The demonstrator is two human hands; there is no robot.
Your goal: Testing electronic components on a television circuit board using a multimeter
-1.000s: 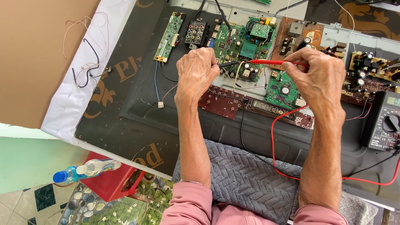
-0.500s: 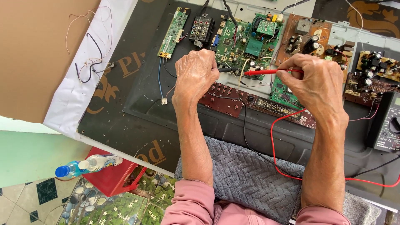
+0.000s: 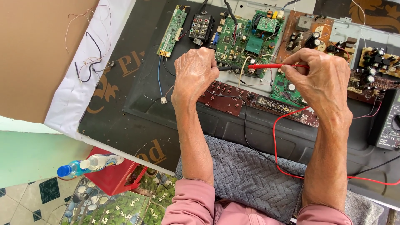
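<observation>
A person's left hand (image 3: 195, 75) closes its fingers around a black test probe (image 3: 227, 68), while the right hand (image 3: 321, 85) pinches a red test probe (image 3: 273, 66) between thumb and fingertips. Both tips meet over the large green circuit board (image 3: 246, 37) at the 12 o'clock side of an opened flat-screen chassis (image 3: 137, 96).

The two tips sit just beside each other among crowded components; a small slip could, by my reading, bridge neighbouring contacts and short the board. The red lead (image 3: 276, 137) loops down toward 6 o'clock across the grey quilted cloth (image 3: 246, 175) and could snag on a forearm and tug the probe off its point. The multimeter (image 3: 389, 125) lies at the 3 o'clock edge, partly out of view, close enough to be nudged by the right elbow.

Boards fill the space from 12 to 3 o'clock. Looser room lies at 9 o'clock on the black panel, where a narrow green board (image 3: 173, 31) and stray wires (image 3: 89, 62) rest. A red stool (image 3: 114, 177) with a plastic bottle (image 3: 89, 164) stands at 8 o'clock, below the bench edge.
</observation>
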